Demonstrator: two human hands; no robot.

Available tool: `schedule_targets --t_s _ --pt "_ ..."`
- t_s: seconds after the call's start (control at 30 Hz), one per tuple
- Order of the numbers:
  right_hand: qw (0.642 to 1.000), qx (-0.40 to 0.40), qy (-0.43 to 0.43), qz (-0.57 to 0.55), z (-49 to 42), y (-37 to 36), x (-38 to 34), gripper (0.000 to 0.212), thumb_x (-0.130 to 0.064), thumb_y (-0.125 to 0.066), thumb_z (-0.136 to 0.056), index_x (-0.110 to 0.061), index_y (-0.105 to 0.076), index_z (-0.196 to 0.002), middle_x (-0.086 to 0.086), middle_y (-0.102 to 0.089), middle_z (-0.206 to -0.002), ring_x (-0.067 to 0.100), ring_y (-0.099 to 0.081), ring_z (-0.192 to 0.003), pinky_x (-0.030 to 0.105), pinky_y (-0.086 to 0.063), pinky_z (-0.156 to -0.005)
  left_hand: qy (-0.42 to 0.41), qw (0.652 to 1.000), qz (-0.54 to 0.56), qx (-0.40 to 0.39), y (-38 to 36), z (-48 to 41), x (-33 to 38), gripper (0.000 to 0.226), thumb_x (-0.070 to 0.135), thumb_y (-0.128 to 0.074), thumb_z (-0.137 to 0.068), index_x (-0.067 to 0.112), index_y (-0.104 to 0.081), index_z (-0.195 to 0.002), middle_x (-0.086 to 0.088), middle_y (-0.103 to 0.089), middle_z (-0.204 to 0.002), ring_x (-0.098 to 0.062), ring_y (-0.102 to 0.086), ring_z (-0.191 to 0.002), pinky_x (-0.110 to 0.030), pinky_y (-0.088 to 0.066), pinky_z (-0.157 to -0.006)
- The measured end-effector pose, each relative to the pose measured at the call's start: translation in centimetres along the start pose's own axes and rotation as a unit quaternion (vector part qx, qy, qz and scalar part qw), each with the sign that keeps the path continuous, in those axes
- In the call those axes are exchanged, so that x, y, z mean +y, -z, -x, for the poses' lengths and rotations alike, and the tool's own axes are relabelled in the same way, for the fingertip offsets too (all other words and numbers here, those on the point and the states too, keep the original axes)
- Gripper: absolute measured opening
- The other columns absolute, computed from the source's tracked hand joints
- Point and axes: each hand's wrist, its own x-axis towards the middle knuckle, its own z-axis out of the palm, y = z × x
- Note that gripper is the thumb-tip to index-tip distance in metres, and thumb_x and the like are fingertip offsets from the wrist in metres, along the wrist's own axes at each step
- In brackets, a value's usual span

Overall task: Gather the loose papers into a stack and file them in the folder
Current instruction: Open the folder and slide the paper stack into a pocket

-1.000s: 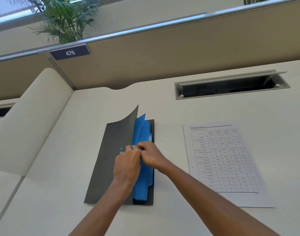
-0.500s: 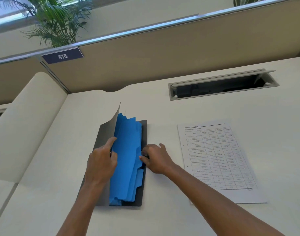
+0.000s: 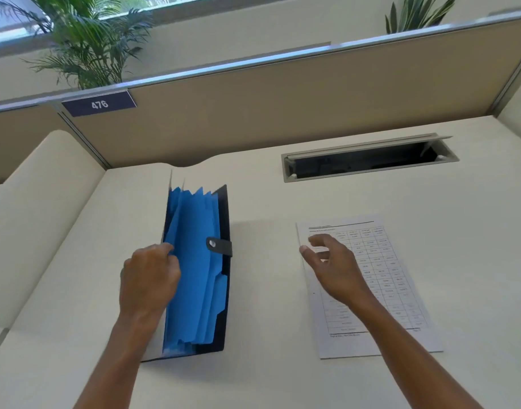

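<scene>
A black expanding folder (image 3: 220,290) with blue dividers (image 3: 194,261) lies on the desk, its cover raised upright on the left. My left hand (image 3: 148,280) grips that cover's edge and holds the folder open. A snap tab (image 3: 219,245) sticks out over the dividers. To the right lies a stack of printed papers (image 3: 380,284) with a table on the top sheet. My right hand (image 3: 331,262) hovers over the papers' left edge, fingers apart and curled, holding nothing.
The cream desk (image 3: 268,379) has an open cable slot (image 3: 368,157) at the back right. A tan partition (image 3: 282,107) with a "476" label (image 3: 99,104) stands behind. A padded side panel (image 3: 46,216) rises on the left. Plants stand beyond the partition.
My right hand left the folder's right side and moved right over the papers. My left hand pulled the cover further up and left, spreading the blue dividers wider.
</scene>
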Motion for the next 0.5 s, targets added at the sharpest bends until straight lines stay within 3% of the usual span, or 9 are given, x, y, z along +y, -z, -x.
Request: schedule_targets --t_s 0.07,0.13,0.23,0.3,0.37,0.5 --pt "0.999 -0.033 0.017 -0.03 1.4 0.0 -2.5 0.049 -0.048 -0.063 -0.089 -0.022 -0.055 -0.129 -0.006 -0.059 -0.126 -0.002 -0.062 -0.096 0.024 -0.051 -0.081 0.009 0.999 0.028 0.028 1.7 -0.3 1.0 0.021 0.001 -0.058 -0.082 0.002 -0.075 -0.094 -0.02 -0.074 -0.081 -0.041 -0.068 -0.072 -0.046 -0.054 -0.074" --pt "0.996 -0.07 0.046 -0.039 2.9 -0.5 -5.5 0.062 -0.055 -0.061 -0.086 -0.024 -0.048 -0.138 -0.007 -0.055 -0.134 0.002 -0.061 -0.102 0.029 -0.054 -0.087 0.02 0.996 0.076 0.05 3.2 -0.6 2.1 0.024 0.002 -0.059 -0.082 0.005 -0.075 -0.098 -0.018 -0.074 -0.079 -0.037 -0.068 -0.068 -0.046 -0.057 -0.078" --pt "0.99 -0.103 0.093 -0.017 4.4 -0.8 -10.0 0.085 -0.073 -0.053 -0.075 -0.033 -0.032 -0.147 -0.011 -0.045 -0.145 0.005 -0.059 -0.108 0.029 -0.055 -0.086 0.034 0.987 0.139 0.068 4.9 -0.6 3.8 0.021 0.002 -0.061 -0.082 0.006 -0.076 -0.097 -0.016 -0.073 -0.077 -0.025 -0.06 -0.054 -0.038 -0.059 -0.073" --pt "0.987 -0.116 0.113 -0.008 5.0 -0.6 -12.4 0.095 -0.08 -0.048 -0.069 -0.037 -0.023 -0.15 -0.011 -0.04 -0.15 0.006 -0.06 -0.108 0.023 -0.05 -0.082 0.032 0.982 0.169 0.074 5.6 -0.2 4.9 0.021 0.002 -0.062 -0.083 0.007 -0.077 -0.097 -0.014 -0.075 -0.084 -0.022 -0.062 -0.061 -0.036 -0.058 -0.073" --pt "0.984 -0.128 0.126 0.002 5.4 -0.1 -14.1 0.097 -0.078 -0.05 -0.072 -0.037 -0.017 -0.152 -0.01 -0.034 -0.155 0.011 -0.061 -0.114 0.025 -0.048 -0.086 0.018 0.978 0.194 0.072 6.0 0.3 5.7 0.022 0.003 -0.062 -0.082 0.01 -0.077 -0.097 -0.01 -0.076 -0.091 -0.024 -0.067 -0.075 -0.036 -0.058 -0.078" --pt "0.981 -0.137 0.132 0.042 5.5 0.5 -15.7 0.099 -0.069 -0.06 -0.078 -0.033 -0.008 -0.154 -0.006 -0.026 -0.16 0.018 -0.048 -0.134 0.04 -0.045 -0.105 -0.017 0.97 0.241 0.042 6.3 2.1 7.4 0.03 0.0 -0.063 -0.078 0.013 -0.077 -0.101 -0.007 -0.076 -0.094 -0.021 -0.07 -0.081 -0.033 -0.057 -0.077"
